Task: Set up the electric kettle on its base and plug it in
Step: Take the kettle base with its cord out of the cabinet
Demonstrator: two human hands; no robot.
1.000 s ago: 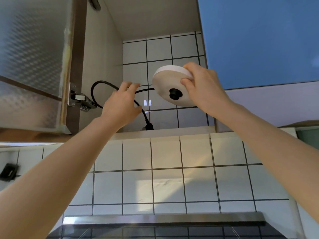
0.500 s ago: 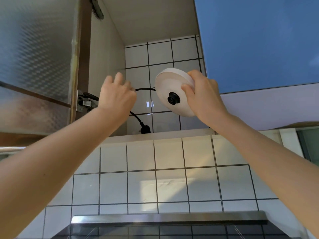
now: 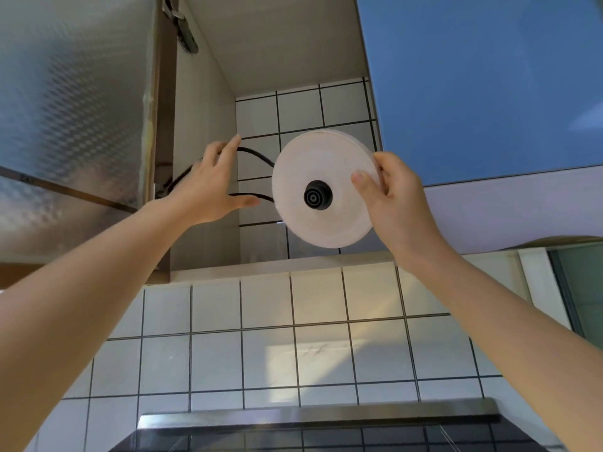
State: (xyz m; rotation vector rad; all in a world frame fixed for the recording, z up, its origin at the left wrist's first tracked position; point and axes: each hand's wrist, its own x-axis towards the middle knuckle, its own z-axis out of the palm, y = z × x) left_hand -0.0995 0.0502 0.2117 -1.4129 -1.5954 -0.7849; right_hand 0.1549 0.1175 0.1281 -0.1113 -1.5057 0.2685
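The round white kettle base [image 3: 321, 220] with a black centre connector is held up at the mouth of the open wall cabinet, tilted so its top face points at me. My right hand [image 3: 396, 200] grips its right rim. A black power cord [image 3: 257, 156] runs from the base's left side and loops behind my left hand [image 3: 208, 190], whose fingers are spread around the cord; whether they hold it I cannot tell. The plug and the kettle are not in view.
The cabinet's frosted glass door [image 3: 71, 109] stands open at left with metal hinges. A blue cabinet door [image 3: 483, 76] is at right. White tiled wall [image 3: 267, 347] lies below, with a steel hood edge [image 3: 319, 415] at the bottom.
The base has come out toward me and lower, its face turned more fully to me. My left hand moved right along the cord and spread its fingers; the plug is hidden now.
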